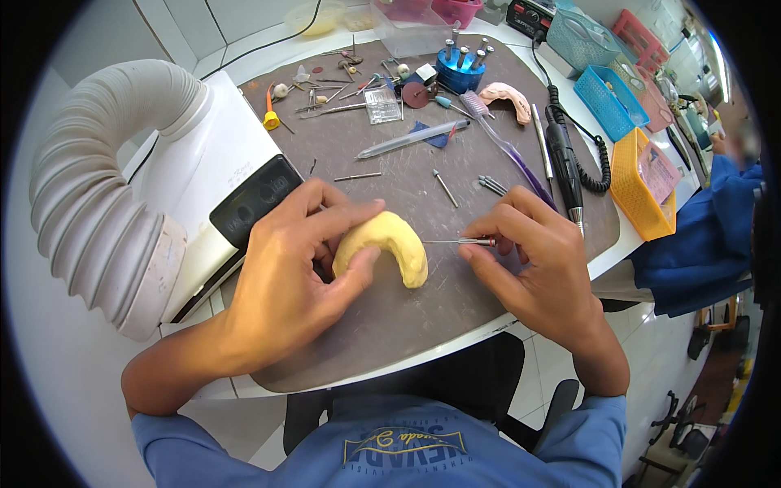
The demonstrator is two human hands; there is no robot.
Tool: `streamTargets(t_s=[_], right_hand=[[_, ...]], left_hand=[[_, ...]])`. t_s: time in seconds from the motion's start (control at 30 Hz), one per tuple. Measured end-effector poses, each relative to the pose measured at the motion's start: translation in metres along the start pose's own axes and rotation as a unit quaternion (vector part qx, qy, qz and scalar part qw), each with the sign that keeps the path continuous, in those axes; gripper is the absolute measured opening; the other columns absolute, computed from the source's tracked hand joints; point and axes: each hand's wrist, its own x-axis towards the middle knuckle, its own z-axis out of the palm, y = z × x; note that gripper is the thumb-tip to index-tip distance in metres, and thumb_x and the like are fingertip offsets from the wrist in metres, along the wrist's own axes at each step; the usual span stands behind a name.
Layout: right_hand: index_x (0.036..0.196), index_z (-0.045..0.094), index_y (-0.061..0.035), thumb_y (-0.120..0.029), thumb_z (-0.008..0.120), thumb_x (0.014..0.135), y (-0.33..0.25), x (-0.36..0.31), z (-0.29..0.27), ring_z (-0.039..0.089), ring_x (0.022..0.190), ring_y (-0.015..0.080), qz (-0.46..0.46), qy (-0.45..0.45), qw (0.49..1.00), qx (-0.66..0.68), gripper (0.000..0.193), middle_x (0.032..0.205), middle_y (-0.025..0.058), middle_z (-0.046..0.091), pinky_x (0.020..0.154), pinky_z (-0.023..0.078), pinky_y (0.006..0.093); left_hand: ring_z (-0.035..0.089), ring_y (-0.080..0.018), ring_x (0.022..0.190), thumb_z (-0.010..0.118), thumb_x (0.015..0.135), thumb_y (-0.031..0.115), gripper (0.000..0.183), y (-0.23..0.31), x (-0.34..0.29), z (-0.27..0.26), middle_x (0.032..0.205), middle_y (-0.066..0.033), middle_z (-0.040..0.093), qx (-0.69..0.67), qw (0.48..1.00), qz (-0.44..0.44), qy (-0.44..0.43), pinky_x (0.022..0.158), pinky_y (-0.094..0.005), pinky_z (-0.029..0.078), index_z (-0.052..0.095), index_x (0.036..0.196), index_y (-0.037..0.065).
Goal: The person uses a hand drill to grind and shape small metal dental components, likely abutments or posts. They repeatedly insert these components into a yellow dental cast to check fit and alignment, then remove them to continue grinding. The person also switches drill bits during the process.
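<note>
Over the brown mat (455, 317), the left hand (294, 254) pinches the yellow arch-shaped cast (389, 234), likely light, stiff and brittle, best gripped by its thick curve, while the right hand (537, 264) holds a slim red-ended tool (476, 241) beside it

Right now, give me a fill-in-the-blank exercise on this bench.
The left hand holds a curved model colored ____.
The right hand holds a slim tool pointing toward the picture's ____ side.
The round stand bearing upright metal pieces is colored ____.
The toothbrush has a ____ handle.

Missing words: yellow; left; blue; purple.
</note>
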Motion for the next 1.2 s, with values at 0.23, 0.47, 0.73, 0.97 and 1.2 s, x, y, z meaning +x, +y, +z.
streamTargets(t_s=[0.23, 0.47, 0.73, 0.97, 1.2], right_hand=[[0.088, 0.066, -0.0033, -0.01, 0.074, 0.081, 0.003, -0.007, 0.001, 0.063, 0.069, 0.0255, -0.003, 0.017, 1.0, 0.019, 0.012, 0.081, 0.0095, 0.058, 0.062, 0.049, 0.035], [0.088, 0.067, -0.0043, -0.01, 0.072, 0.082, 0.008, -0.006, 0.008, 0.061, 0.071, 0.0265, -0.022, 0.024, 0.999, 0.027, 0.01, 0.081, 0.0095, 0.058, 0.064, 0.047, 0.0371], [0.089, 0.069, -0.0048, -0.007, 0.075, 0.078, 0.005, -0.002, 0.014, 0.061, 0.066, 0.0239, -0.046, 0.048, 0.997, 0.039, 0.013, 0.078, 0.0088, 0.058, 0.058, 0.046, 0.0337], [0.091, 0.074, -0.0053, -0.004, 0.08, 0.073, -0.012, 0.001, 0.008, 0.05, 0.059, 0.0073, -0.093, 0.052, 0.99, 0.095, 0.02, 0.075, 0.0028, 0.058, 0.05, 0.038, 0.0217], [0.089, 0.074, -0.0054, -0.005, 0.08, 0.073, -0.015, 0.004, 0.009, 0.051, 0.057, 0.0094, -0.096, 0.038, 0.992, 0.078, 0.018, 0.073, 0.0031, 0.057, 0.049, 0.039, 0.023]], left_hand=[[0.059, -0.0113, 0.092, 0.06, 0.092, -0.001, 0.041, -0.004, -0.002, 0.013, 0.111, -0.0077, 0.056, -0.128, 0.99, -0.009, 0.063, 0.077, -0.0257, 0.053, 0.055, 0.133, 0.002], [0.061, -0.0214, 0.115, 0.057, 0.099, 0.014, 0.043, -0.006, -0.014, 0.016, 0.118, -0.0108, 0.054, -0.292, 0.954, -0.059, 0.021, 0.093, -0.0331, 0.054, 0.04, 0.138, 0.003], [0.059, -0.0329, 0.119, 0.053, 0.1, 0.016, 0.043, -0.004, -0.025, 0.016, 0.124, -0.0151, 0.051, -0.444, 0.893, -0.076, -0.011, 0.097, -0.0437, 0.054, 0.031, 0.136, 0.005], [0.062, -0.0289, 0.114, 0.055, 0.099, 0.014, 0.04, -0.007, -0.027, 0.022, 0.124, -0.0157, 0.053, -0.455, 0.888, -0.058, -0.022, 0.095, -0.042, 0.055, 0.036, 0.133, 0.006], [0.062, -0.0241, 0.114, 0.059, 0.097, 0.009, 0.04, -0.015, -0.03, 0.025, 0.123, -0.0123, 0.054, -0.428, 0.903, -0.037, -0.032, 0.096, -0.0392, 0.054, 0.038, 0.132, 0.006]])
